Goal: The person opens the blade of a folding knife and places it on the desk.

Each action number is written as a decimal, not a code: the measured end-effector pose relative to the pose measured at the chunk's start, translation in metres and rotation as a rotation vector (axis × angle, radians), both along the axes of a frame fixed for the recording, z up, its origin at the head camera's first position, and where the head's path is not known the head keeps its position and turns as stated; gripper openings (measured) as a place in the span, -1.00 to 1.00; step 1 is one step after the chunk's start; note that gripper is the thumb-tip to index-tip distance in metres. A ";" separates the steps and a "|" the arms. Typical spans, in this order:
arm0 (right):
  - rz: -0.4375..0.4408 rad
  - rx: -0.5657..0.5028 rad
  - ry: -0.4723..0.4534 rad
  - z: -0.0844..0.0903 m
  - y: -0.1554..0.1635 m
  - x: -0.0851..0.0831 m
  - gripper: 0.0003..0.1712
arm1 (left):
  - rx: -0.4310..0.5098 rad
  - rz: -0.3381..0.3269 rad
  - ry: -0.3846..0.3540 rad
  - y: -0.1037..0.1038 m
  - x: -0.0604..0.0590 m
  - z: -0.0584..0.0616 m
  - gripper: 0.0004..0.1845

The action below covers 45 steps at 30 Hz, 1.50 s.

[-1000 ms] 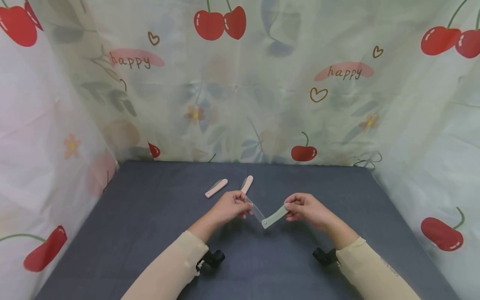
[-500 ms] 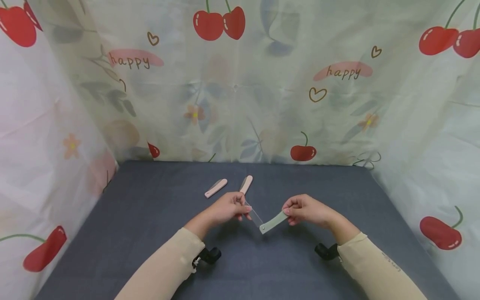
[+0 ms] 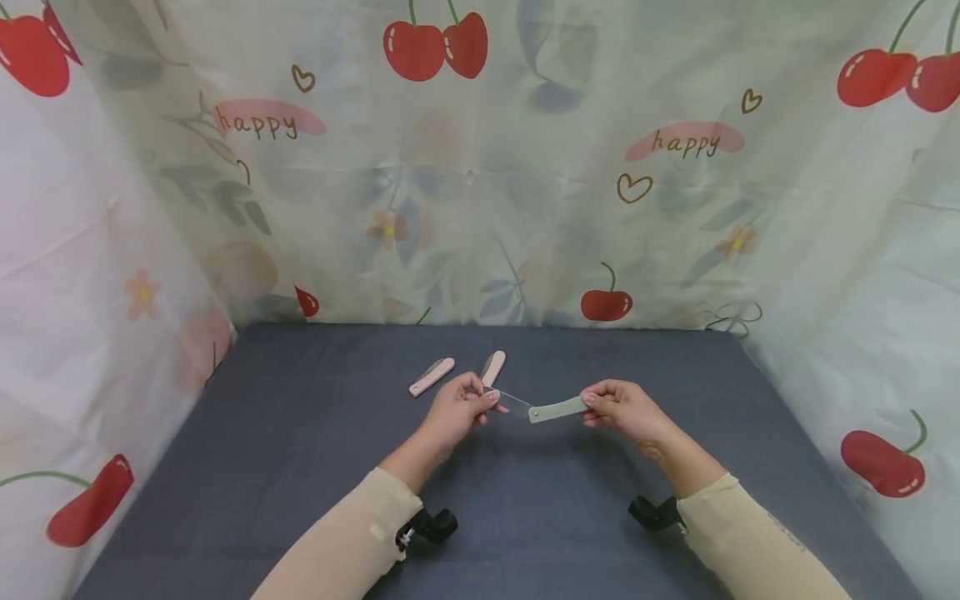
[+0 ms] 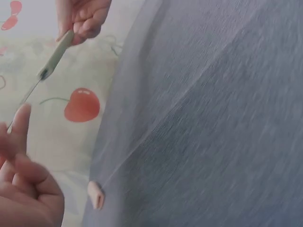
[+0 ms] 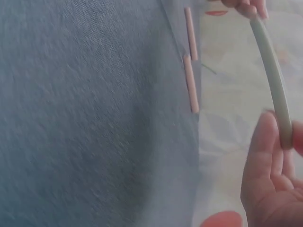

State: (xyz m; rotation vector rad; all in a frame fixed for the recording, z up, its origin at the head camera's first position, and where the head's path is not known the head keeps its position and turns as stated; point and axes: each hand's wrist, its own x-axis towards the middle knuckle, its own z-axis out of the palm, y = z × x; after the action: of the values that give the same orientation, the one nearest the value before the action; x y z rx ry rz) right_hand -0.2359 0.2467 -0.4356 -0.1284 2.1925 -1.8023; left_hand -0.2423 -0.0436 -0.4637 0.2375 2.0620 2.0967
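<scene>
Head view shows the left hand [image 3: 459, 408] pinching the thin blade [image 3: 513, 404] of a pale green folding tool [image 3: 557, 409], while the right hand's [image 3: 626, 411] fingers pinch its handle at the end away from the pivot. Raised above the dark bench [image 3: 300, 467], the tool stands unfolded (bent slightly at the pivot). Beyond the left hand, two pink tools [image 3: 431, 377] lie on the bench.

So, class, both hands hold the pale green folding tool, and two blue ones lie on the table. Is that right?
No: the two lying tools are pink, not blue, in the head view; left hand and right hand hold the green tool.
</scene>
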 end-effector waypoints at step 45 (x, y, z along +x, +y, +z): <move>0.081 0.059 0.001 -0.011 0.028 -0.012 -0.69 | -0.194 -0.260 -0.064 -0.008 -0.016 -0.005 -0.82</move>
State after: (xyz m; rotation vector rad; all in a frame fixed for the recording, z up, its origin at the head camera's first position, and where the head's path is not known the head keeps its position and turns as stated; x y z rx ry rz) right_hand -0.2477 0.2747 -0.4463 -0.2015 2.2058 -1.6932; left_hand -0.2581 -0.0511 -0.4691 0.3801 2.0547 1.7206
